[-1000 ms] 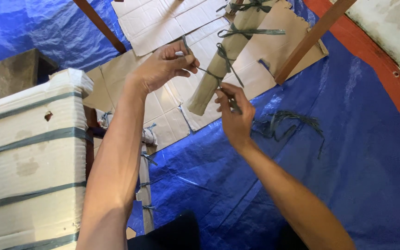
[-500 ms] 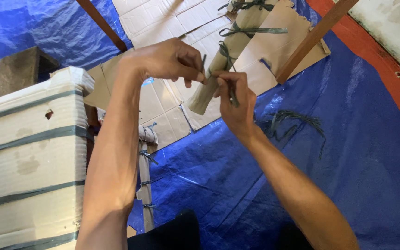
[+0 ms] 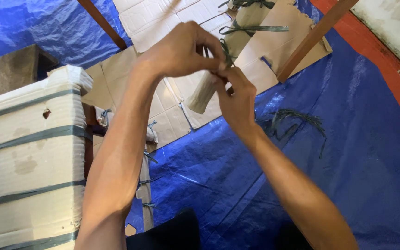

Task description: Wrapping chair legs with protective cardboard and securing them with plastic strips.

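- Both hands met over the cardboard-wrapped wooden leg (image 3: 203,95): left hand (image 3: 181,51) pinched the dark green plastic twine (image 3: 224,51); right hand (image 3: 234,95) gripped its other end, apparently knotting.
- Loose twine (image 3: 297,121) lay on the blue tarpaulin (image 3: 357,153).

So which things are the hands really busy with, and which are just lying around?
Being used:
- left hand and right hand, meeting at the cardboard-wrapped leg
- green strap pinched between the fingers, by the leg

Lying about:
- loose green straps on the blue tarp
- flat cardboard sheets
- strapped cardboard bundle
- bare wooden leg
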